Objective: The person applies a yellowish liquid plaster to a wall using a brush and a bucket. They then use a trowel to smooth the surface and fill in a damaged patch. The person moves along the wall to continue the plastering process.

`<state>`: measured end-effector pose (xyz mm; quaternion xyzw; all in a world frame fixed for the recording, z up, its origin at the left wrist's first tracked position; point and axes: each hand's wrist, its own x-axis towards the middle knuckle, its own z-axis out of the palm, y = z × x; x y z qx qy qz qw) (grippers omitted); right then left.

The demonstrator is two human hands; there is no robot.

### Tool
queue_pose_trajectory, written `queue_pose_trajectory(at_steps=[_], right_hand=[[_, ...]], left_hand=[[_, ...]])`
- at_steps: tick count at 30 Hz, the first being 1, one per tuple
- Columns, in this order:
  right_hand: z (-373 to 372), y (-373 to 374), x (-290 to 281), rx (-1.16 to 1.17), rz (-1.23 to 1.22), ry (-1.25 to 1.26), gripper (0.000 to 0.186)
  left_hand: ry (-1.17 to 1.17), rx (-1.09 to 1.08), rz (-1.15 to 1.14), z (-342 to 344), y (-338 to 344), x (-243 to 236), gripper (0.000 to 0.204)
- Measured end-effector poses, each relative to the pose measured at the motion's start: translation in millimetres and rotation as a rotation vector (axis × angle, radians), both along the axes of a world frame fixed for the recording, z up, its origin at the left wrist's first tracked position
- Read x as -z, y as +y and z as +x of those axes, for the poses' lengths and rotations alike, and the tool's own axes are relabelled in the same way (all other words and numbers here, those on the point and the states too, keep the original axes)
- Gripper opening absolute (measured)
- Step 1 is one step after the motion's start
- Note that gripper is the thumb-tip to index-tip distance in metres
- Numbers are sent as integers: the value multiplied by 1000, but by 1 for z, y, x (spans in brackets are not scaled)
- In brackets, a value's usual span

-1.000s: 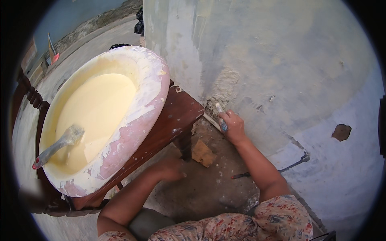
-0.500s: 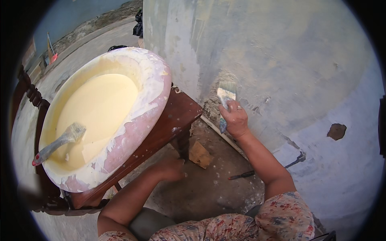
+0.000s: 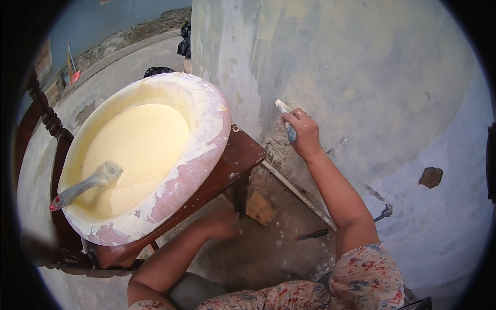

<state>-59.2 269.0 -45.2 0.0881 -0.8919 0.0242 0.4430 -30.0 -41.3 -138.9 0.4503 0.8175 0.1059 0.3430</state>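
Note:
My right hand [image 3: 306, 132] is closed on a paintbrush [image 3: 284, 113] with pale, paint-coated bristles and a blue-spotted handle, held against or very near the patchy grey-white wall [image 3: 382, 77]. Rough, crumbly plaster shows just below the brush. My left hand [image 3: 222, 225] hangs low beside the wooden chair's seat, loosely open, with nothing visible in it. To the left, a wide pink basin [image 3: 191, 191], crusted with paint, holds pale yellow liquid; a second grey-handled brush [image 3: 95, 180] rests in it. The basin stands on the dark reddish wooden chair [image 3: 243, 150].
Below are a pale stick [image 3: 294, 191], a brown scrap [image 3: 258, 206] and a dark tool [image 3: 312, 233] on the concrete floor [image 3: 258, 253]. Black bags [image 3: 183, 46], a red-headed implement [image 3: 75, 76] and a blue wall [image 3: 103, 20] lie beyond.
My right hand with its brush has risen along the wall, and the brush has turned edge-on. The view has shifted slightly. My left hand stays low.

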Motion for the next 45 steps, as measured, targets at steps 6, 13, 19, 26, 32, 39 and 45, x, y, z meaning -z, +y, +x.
queue_pose_trajectory(at_steps=[6, 13, 19, 26, 32, 39, 45], right_hand=[[-14, -18, -15, 20, 240, 155, 30], [-25, -10, 126, -42, 71, -427, 22], [-63, 5, 68, -39, -80, -276, 27], [-69, -26, -60, 8, 250, 218, 27], [-83, -12, 43, -3, 542, 4, 8], [-70, -26, 130, -1, -140, -475, 14], [-78, -3, 51, -29, -53, -158, 28]], left_hand=[[28, -8, 13, 2, -1, 5, 56], [0, -42, 29, 2, -6, -10, 56], [45, 30, 2, 0, -5, -14, 58], [66, 5, 77, -2, -6, 9, 60], [25, 6, 85, -3, -3, 8, 60], [25, -15, 46, -1, -8, -2, 56], [3, -3, 16, -3, 0, 1, 58]])
